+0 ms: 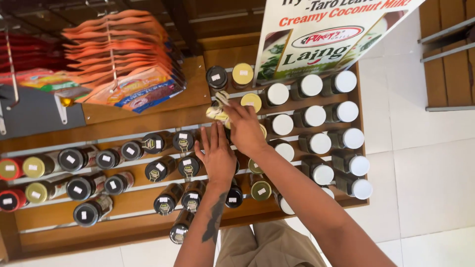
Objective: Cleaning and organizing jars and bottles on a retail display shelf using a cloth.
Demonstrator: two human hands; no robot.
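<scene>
The right hand [245,127] is closed around a small crumpled cloth [217,110], cream and yellow, and presses it against the wooden shelf [118,198] up among the jars. The cloth sticks out past the fingers on the side away from the person, just below a jar with a black lid [216,77] and beside one with a yellow lid [251,101].

The left hand [216,155] holds nothing. It lies flat with its fingers spread and straight, resting on the shelf just beside the right hand, closer to the person. A few black-lidded jars [188,167] stand right next to it.

Farther out past the right hand are rows of white-lidded jars [316,116]. Farther out past the left hand are more jars with black, yellow and red lids [10,169]. Beyond the cloth hangs a bunch of orange packets [123,54], and a big sign [326,34] leans over the white lids.

It looks like wiping work, somewhere in the middle. The cloth is at the middle rows now. You cannot tell from here which rows are already clean, since every jar sits neatly in place and no dust shows.
</scene>
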